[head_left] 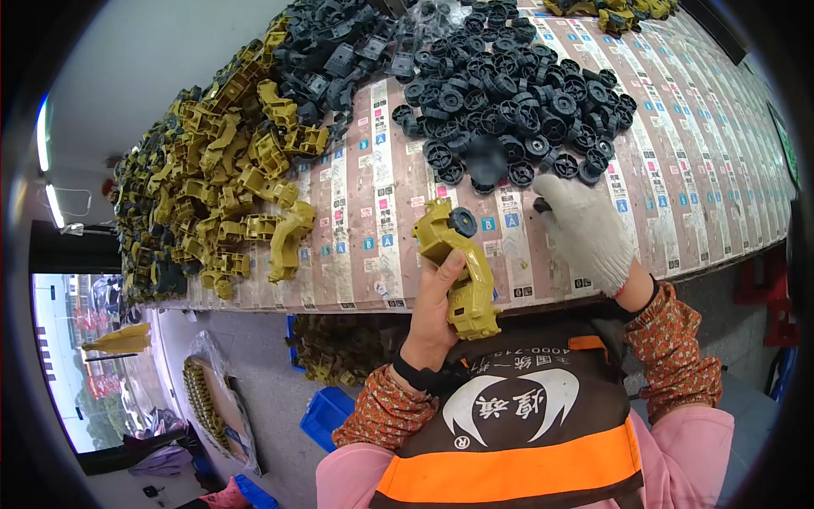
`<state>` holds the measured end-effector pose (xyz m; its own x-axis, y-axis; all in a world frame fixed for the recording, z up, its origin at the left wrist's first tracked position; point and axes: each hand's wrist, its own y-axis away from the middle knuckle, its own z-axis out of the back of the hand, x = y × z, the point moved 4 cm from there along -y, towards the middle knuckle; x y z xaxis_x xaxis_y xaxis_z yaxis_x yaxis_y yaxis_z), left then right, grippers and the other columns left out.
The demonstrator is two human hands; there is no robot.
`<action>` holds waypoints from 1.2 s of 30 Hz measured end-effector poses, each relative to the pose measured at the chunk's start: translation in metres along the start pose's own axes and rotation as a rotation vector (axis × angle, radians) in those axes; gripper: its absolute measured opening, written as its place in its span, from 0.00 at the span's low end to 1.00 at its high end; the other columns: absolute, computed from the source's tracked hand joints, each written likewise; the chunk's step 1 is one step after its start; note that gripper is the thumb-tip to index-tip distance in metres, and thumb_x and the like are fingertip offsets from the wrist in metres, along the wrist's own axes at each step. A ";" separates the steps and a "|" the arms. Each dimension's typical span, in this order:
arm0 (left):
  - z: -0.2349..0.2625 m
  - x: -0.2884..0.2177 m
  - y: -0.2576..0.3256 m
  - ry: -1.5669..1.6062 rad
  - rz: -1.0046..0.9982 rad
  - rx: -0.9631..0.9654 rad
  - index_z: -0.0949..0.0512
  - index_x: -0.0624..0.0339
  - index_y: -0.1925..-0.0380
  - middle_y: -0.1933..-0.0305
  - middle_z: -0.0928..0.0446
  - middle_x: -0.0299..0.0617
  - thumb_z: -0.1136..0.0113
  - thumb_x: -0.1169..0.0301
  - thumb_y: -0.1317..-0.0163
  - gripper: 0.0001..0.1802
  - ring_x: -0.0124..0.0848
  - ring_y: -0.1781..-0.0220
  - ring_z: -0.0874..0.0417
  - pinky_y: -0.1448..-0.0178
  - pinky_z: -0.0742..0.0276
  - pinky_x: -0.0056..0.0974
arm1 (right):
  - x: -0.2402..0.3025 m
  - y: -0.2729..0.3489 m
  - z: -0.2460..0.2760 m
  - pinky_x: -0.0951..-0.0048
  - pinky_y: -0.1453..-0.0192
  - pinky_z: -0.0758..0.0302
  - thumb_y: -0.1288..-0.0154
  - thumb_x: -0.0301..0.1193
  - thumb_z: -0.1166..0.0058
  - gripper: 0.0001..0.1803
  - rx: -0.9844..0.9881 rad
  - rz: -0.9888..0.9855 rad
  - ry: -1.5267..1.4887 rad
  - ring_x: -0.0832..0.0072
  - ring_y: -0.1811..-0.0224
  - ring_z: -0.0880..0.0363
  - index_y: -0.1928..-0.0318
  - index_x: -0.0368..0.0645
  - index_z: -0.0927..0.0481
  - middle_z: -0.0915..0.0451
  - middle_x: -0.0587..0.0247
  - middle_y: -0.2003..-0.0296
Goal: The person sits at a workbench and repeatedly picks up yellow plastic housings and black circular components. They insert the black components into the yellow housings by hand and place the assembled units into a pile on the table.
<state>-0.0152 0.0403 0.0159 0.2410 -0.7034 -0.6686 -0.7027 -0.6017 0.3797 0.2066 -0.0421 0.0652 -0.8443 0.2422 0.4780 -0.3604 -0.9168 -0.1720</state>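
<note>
the left hand (pixel 437 312) has fingers clamped on a yellow body (pixel 476 273) with one dark wheel (pixel 462 222), at the table's (pixel 356 263) near edge; wheel fitting seems in hand. beside the wheel pile (pixel 509 110), whether the right hand's (pixel 587 231) gloved fingers grip anything, i cannot tell; the next move probably calls for a secure pinch on a wheel.

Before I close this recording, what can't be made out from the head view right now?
All in the head view:
- Left hand: most fingers are hidden behind the yellow part it holds.
- Right hand: its white glove and the back of the hand hide the palm, so any grip is unclear.
- Black wheels: a blurred round patch obscures some.
- Far yellow pieces: cut off by the upper edge.
</note>
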 end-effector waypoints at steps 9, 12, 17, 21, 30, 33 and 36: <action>-0.025 -0.008 -0.002 -0.046 -0.210 -0.044 0.30 0.53 0.38 0.52 0.20 0.36 0.37 0.65 0.23 0.19 0.28 0.57 0.14 0.55 0.12 0.35 | 0.053 0.058 -0.014 0.58 0.54 0.18 0.34 0.25 0.37 0.12 0.099 -0.165 -0.796 0.50 0.59 0.12 0.50 0.38 0.19 0.13 0.49 0.61; -0.027 -0.010 -0.003 -0.047 -0.285 -0.086 0.30 0.53 0.38 0.51 0.20 0.36 0.36 0.67 0.24 0.20 0.27 0.55 0.14 0.54 0.12 0.35 | 0.059 0.064 -0.007 0.59 0.54 0.18 0.32 0.25 0.37 0.12 0.103 -0.197 -0.763 0.50 0.58 0.12 0.50 0.37 0.21 0.13 0.48 0.62; -0.022 -0.008 -0.005 -0.128 -0.418 -0.180 0.30 0.53 0.37 0.50 0.20 0.35 0.34 0.69 0.25 0.21 0.27 0.54 0.15 0.53 0.12 0.35 | 0.063 0.066 -0.006 0.59 0.54 0.18 0.31 0.24 0.39 0.13 0.071 -0.181 -0.752 0.51 0.58 0.11 0.48 0.37 0.22 0.14 0.47 0.62; -0.025 -0.008 -0.004 -0.111 -0.427 -0.195 0.30 0.53 0.38 0.50 0.20 0.35 0.34 0.70 0.25 0.21 0.26 0.55 0.14 0.55 0.12 0.35 | 0.055 0.069 -0.022 0.61 0.53 0.17 0.31 0.22 0.40 0.15 0.054 -0.264 -0.904 0.53 0.58 0.11 0.46 0.36 0.22 0.14 0.45 0.60; -0.014 -0.004 -0.004 -0.197 -0.481 -0.187 0.40 0.53 0.28 0.45 0.24 0.36 0.32 0.75 0.28 0.34 0.25 0.51 0.19 0.48 0.17 0.35 | 0.064 0.072 -0.010 0.56 0.53 0.17 0.32 0.21 0.44 0.18 0.051 -0.169 -0.793 0.45 0.57 0.12 0.42 0.37 0.23 0.15 0.42 0.59; -0.018 -0.006 0.000 -0.261 -0.540 -0.192 0.42 0.53 0.26 0.43 0.24 0.37 0.31 0.76 0.29 0.38 0.26 0.49 0.19 0.46 0.18 0.35 | 0.064 0.076 -0.013 0.52 0.56 0.18 0.33 0.21 0.45 0.19 0.066 -0.100 -0.713 0.41 0.58 0.13 0.41 0.38 0.23 0.15 0.41 0.61; -0.024 -0.005 0.005 -0.318 -0.621 -0.181 0.46 0.53 0.24 0.39 0.26 0.39 0.29 0.78 0.31 0.43 0.28 0.45 0.19 0.43 0.18 0.35 | 0.064 0.077 -0.018 0.49 0.58 0.18 0.34 0.21 0.45 0.20 0.061 -0.064 -0.717 0.39 0.62 0.14 0.42 0.39 0.23 0.15 0.40 0.63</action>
<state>-0.0038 0.0318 0.0367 0.3342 -0.0830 -0.9389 -0.3708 -0.9274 -0.0500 0.1179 -0.0917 0.0672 -0.3468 0.0475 0.9367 -0.3603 -0.9288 -0.0863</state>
